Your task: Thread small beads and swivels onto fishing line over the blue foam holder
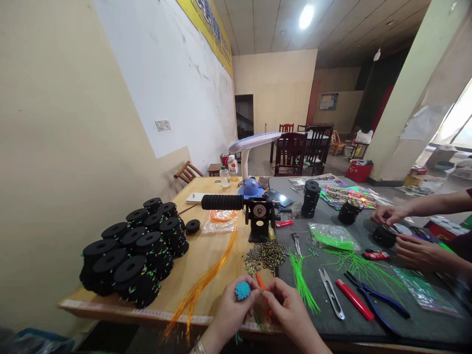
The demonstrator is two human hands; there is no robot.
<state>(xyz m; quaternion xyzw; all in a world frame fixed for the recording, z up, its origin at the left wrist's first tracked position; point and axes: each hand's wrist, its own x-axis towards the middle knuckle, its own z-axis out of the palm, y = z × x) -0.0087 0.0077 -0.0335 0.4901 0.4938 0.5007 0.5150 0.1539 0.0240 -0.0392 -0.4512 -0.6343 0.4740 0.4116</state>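
My left hand (233, 306) and my right hand (289, 307) meet at the table's front edge, fingertips pinched close together. What they pinch is too small to make out. A narrow orange-red piece (260, 280) shows between them; whether it is held or lies behind the fingers I cannot tell. On my left hand, near the thumb and forefinger, sits a turquoise bumpy cluster (242, 291). Just beyond the fingers lies a pile of small metallic pieces (271, 255). Long orange strands (206, 278) trail to the left, and a bundle of green strands (303, 285) is at right.
Stacked black foam spools (129, 270) stand at left. A black winding device (259, 219) and blue lamp (250, 187) are ahead. Thread snips (332, 295), a red lighter (354, 299) and blue-handled pliers (379, 300) lie right. A co-worker's hands (413, 246) work on a black spool.
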